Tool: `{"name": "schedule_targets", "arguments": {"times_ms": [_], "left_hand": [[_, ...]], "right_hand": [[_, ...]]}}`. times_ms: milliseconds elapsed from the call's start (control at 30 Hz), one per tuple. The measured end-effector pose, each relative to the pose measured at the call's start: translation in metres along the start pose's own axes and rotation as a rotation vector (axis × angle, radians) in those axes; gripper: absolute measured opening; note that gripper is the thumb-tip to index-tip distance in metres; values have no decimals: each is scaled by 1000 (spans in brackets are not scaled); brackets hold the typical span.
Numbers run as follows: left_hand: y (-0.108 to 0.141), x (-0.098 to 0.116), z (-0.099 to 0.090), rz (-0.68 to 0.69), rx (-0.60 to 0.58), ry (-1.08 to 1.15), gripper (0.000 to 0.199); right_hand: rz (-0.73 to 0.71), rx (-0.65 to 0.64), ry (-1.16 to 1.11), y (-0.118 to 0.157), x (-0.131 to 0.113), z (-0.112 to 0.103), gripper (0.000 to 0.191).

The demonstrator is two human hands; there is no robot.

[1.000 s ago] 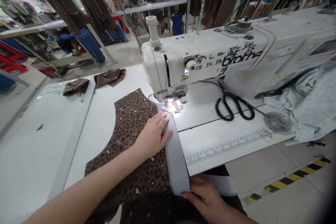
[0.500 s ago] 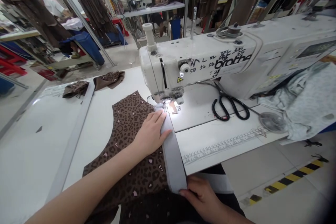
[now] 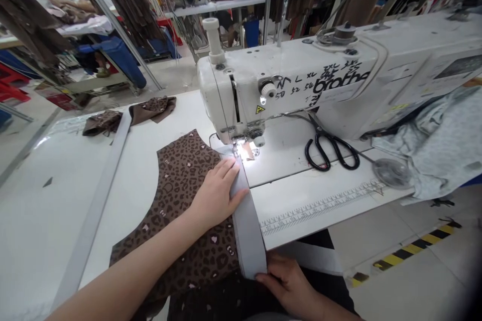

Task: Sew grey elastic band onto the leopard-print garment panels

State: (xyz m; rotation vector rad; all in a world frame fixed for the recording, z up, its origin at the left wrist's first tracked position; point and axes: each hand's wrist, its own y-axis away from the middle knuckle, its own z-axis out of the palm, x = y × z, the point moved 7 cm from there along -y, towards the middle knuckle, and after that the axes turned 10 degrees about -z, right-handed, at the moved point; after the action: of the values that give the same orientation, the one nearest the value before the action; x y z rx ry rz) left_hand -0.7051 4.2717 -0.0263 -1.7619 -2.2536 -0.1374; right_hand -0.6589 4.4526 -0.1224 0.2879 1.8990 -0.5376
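A brown leopard-print fabric piece (image 3: 181,180) lies on the white sewing table, with a grey strip (image 3: 251,233) along its right edge. The strip's far end runs under the lit presser foot (image 3: 236,149) of the white sewing machine (image 3: 286,75). My left hand (image 3: 216,193) rests flat over fabric and strip, fingers stretched out, tips close to the foot. At the table's front edge, my right hand (image 3: 286,278) pinches the near end of the strip between thumb and fingers. More of the strip trails to the right behind that hand.
Black-handled scissors (image 3: 331,150) lie under the machine arm, near a clear round disc (image 3: 391,173). A printed ruler (image 3: 320,210) runs along the table front. Pale cloth (image 3: 444,145) is heaped at right. Brown scraps (image 3: 152,109) lie at the back left. Co-workers sit beyond.
The view has shifted slightly, and a co-worker shows at the upper left. Both hands keep nearly the same places on the fabric and the strip.
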Motion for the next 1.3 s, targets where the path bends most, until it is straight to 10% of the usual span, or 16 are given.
{"name": "schedule_targets", "arguments": {"times_ms": [1100,1300], "left_hand": [[-23,-12,0,-2,-23,-14,44],[5,9,-1,-76,-67,-9,44]], "right_hand": [[-27,52,37,-4,-9,-13,34],[18,128,-58,7,-13,-16,28]]}}
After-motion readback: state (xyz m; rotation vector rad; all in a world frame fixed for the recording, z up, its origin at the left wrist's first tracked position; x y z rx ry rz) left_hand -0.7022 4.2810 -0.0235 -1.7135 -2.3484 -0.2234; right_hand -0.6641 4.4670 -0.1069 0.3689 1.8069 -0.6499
